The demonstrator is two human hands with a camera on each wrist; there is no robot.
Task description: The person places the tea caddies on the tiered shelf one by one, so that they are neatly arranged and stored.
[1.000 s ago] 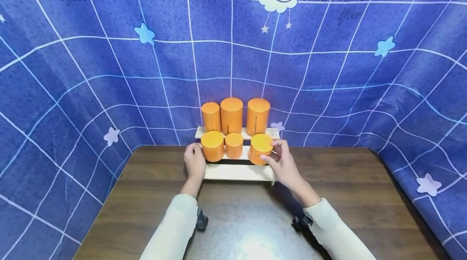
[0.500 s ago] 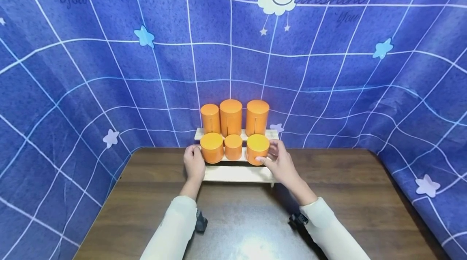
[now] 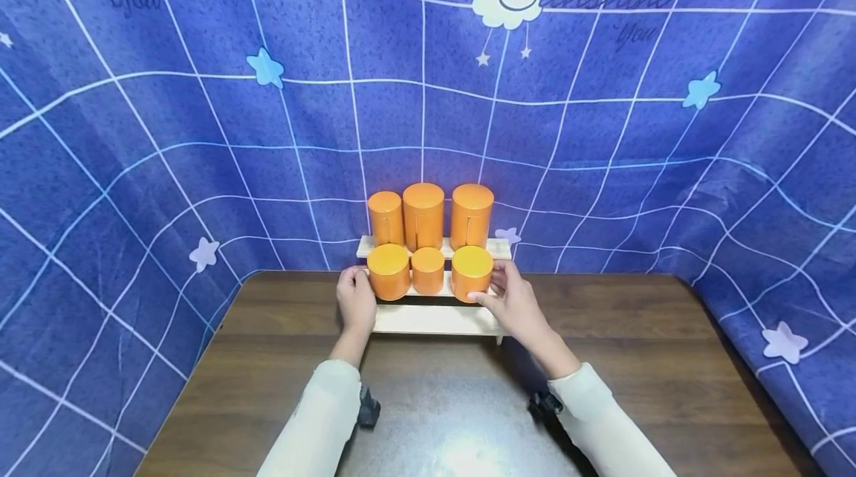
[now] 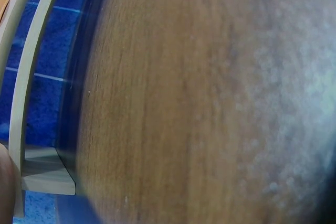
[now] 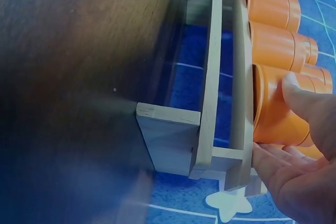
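Note:
A pale three-step wooden rack [image 3: 438, 319] holds orange round canisters. On its middle step, my right hand [image 3: 518, 306] grips the rightmost short canister [image 3: 472, 274], thumb on the front and fingers round the right side. That canister [image 5: 281, 106] stands on the step in the right wrist view, the thumb [image 5: 299, 95] against its wall. Left of it on the same step are a smaller canister [image 3: 428, 271] and a wide short canister [image 3: 388, 272]. My left hand [image 3: 357, 299], fingers curled, holds the rack's left end beside the wide one. Only a sliver of it shows in the left wrist view.
Three taller canisters stand on the top step, including a middle one [image 3: 423, 215]. The rack is at the back of a brown wooden table [image 3: 281, 365]. Behind and beside it hangs a blue curtain [image 3: 321, 128] with white lines and stars.
My right hand has slid the right short canister slightly left along the middle step, and its fingers have shifted lower on it. The left hand keeps its hold on the rack.

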